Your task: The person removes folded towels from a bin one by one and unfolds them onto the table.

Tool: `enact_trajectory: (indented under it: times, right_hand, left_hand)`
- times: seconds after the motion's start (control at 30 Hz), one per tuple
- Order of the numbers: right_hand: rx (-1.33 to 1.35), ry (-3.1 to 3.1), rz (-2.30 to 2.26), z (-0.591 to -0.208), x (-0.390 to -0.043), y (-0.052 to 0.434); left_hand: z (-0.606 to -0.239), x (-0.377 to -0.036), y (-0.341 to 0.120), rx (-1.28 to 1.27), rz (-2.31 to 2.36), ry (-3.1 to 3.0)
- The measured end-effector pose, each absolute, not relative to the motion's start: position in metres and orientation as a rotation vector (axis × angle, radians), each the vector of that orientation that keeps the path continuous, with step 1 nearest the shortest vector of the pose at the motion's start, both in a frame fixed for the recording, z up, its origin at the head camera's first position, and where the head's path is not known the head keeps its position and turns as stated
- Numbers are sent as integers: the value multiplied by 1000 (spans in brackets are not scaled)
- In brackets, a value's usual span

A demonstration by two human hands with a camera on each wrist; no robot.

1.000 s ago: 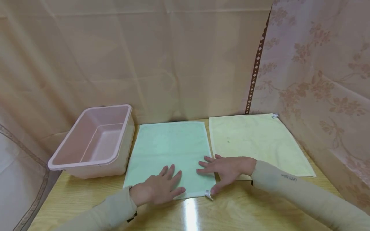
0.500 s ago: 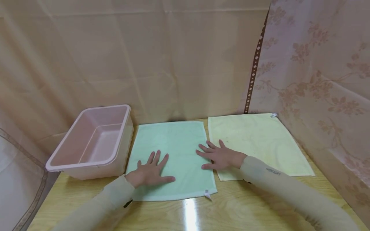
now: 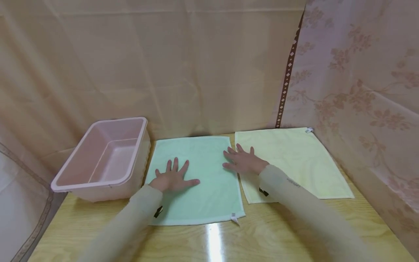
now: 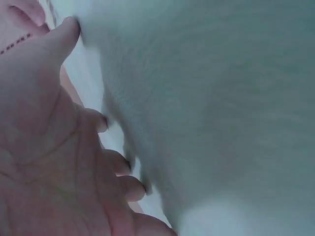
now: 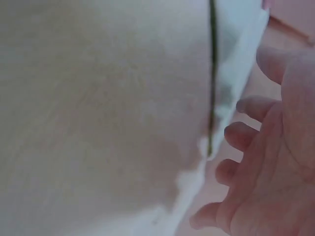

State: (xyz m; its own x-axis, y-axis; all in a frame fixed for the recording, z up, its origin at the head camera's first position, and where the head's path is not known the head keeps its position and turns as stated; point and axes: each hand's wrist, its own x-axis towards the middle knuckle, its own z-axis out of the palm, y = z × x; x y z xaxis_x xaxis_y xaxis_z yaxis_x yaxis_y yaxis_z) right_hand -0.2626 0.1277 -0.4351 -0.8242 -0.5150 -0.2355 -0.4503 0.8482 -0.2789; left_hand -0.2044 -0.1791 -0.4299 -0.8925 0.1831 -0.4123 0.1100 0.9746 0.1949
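A mint green towel (image 3: 209, 196) lies flat and spread out on the table. Over its left half my left hand (image 3: 171, 180) is spread, fingers apart, and in the left wrist view the fingertips (image 4: 125, 162) meet the cloth. My right hand (image 3: 243, 162), also with fingers spread, reaches across the gap between the two towels. Its fingertips are over the green towel's right edge, while its wrist is above a pale yellow towel (image 3: 294, 160), laid flat to the right. Neither hand grips anything. A small white tag (image 3: 234, 217) sticks out at the green towel's near right corner.
To the left stands a pink plastic basin (image 3: 139, 154), its inside bare. The wooden table (image 3: 262, 236) runs along the front. A beige curtain (image 3: 196, 72) hangs behind, and a flower-patterned cloth (image 3: 370, 102) closes off the right side.
Both hands have moved away from me over the green towel, from its near edge toward its middle. The left hand also went somewhat leftward. The towels and basin stay in place.
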Motion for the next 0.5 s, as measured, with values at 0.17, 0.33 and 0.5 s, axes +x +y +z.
enact_trajectory:
  times: [0.17,0.33,0.5]
  right_hand:
    - [-611,2773,-217,-442,-278,120]
    - [-569,2793,-200,-443,-284,120]
    - [-577,2760,-232,-442,-284,120]
  left_hand:
    - [-432,-219,-172,152,277,2675]
    - [-435,-225,-167,128,289,2674]
    - [-436,-226,-169,120,279,2688]
